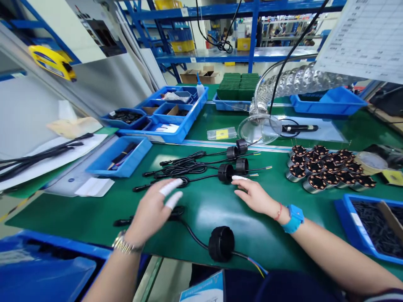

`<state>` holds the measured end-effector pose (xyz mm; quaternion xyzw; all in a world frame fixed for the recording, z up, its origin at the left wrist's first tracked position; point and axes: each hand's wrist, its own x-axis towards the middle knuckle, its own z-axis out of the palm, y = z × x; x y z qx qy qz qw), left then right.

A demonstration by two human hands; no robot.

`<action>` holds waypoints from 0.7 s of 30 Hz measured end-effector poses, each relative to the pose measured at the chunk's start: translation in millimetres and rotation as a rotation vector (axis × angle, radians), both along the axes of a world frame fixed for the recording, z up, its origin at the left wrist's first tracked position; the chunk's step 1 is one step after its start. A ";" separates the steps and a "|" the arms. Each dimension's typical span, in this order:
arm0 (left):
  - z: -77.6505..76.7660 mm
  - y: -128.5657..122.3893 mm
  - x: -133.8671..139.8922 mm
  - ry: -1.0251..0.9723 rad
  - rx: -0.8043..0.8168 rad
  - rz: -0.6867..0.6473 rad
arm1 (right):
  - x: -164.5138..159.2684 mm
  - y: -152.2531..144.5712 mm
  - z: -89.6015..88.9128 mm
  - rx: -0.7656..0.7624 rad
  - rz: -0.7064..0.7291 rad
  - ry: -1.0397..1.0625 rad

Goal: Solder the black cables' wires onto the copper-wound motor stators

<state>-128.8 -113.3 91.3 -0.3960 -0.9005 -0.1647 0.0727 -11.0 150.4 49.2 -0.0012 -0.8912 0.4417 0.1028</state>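
My left hand (pixel 154 207) wears white covers on its thumb and index finger, which are spread apart. It is above or beside a coiled black cable (pixel 180 211) near the front of the bench. That cable runs to a black round cap (pixel 221 244) with coloured wire ends beyond it. My right hand (pixel 256 196) has its fingers apart, with a white cover on one fingertip. The fingertip is close to another black cap (pixel 226 173); whether they touch I cannot tell. Several capped cables (pixel 189 169) lie in a group behind my hands.
Several metal motor stators (pixel 315 183) with copper windings stand at the right. A blue bin (pixel 355 224) of small dark parts is at the right edge. At the left is a blue tray (pixel 138 156). A soldering-type pen (pixel 299 128) lies behind, near a clear funnel (pixel 258 130).
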 end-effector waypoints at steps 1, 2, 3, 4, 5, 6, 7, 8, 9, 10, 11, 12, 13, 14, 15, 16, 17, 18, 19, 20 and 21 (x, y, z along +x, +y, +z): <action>6.4 10.7 25.7 -0.040 0.038 -0.157 | 4.8 2.9 3.6 0.020 -0.009 0.005; 11.1 21.1 51.2 -0.084 0.031 -0.369 | 11.1 5.7 7.7 0.035 -0.020 0.009; 13.2 30.9 74.5 -0.160 -0.026 -0.550 | 18.4 8.2 11.9 0.041 -0.029 0.009; 12.5 39.8 93.9 -0.244 -0.086 -0.655 | 26.5 10.4 15.7 0.041 -0.035 0.006; 9.2 47.9 108.2 -0.304 -0.117 -0.715 | 35.1 12.6 18.5 0.040 -0.037 -0.001; 4.1 55.2 116.8 -0.321 -0.113 -0.718 | 44.1 14.7 20.0 0.042 -0.037 -0.008; -1.7 62.2 119.8 -0.337 -0.121 -0.700 | 53.4 16.9 20.3 0.047 -0.036 -0.012; -6.9 69.0 117.8 -0.344 -0.116 -0.674 | 62.7 19.0 19.5 0.058 -0.036 -0.010; -10.6 75.9 112.1 -0.345 -0.105 -0.642 | 72.0 20.9 17.8 0.069 -0.039 -0.004; -12.2 83.3 104.3 -0.347 -0.092 -0.612 | 81.0 22.6 15.6 0.076 -0.052 0.007; -11.5 91.4 95.8 -0.344 -0.075 -0.589 | 89.5 23.9 13.4 0.079 -0.073 0.024; -9.2 100.1 88.0 -0.340 -0.055 -0.568 | 97.3 24.7 11.6 0.077 -0.098 0.044; -5.8 109.4 81.9 -0.340 -0.040 -0.564 | 104.2 24.8 10.2 0.076 -0.126 0.068; -2.1 119.1 78.1 -0.346 -0.031 -0.570 | 110.3 24.5 9.5 0.081 -0.151 0.094; 1.1 128.7 76.9 -0.354 -0.029 -0.586 | 115.4 23.9 9.4 0.093 -0.180 0.124; 3.2 138.0 77.8 -0.366 -0.038 -0.612 | 119.5 23.1 9.8 0.112 -0.212 0.157; 4.2 146.6 80.4 -0.378 -0.053 -0.644 | 122.7 22.5 10.4 0.131 -0.246 0.193; 4.0 154.4 84.0 -0.392 -0.073 -0.681 | 125.0 22.1 11.3 0.145 -0.283 0.231; 2.8 161.1 87.9 -0.405 -0.092 -0.717 | 126.6 22.3 12.3 0.151 -0.318 0.264; 1.0 166.6 91.6 -0.416 -0.105 -0.747 | 127.5 23.0 13.5 0.144 -0.348 0.286; -1.2 171.0 94.8 -0.424 -0.109 -0.767 | 127.8 24.2 14.8 0.124 -0.372 0.295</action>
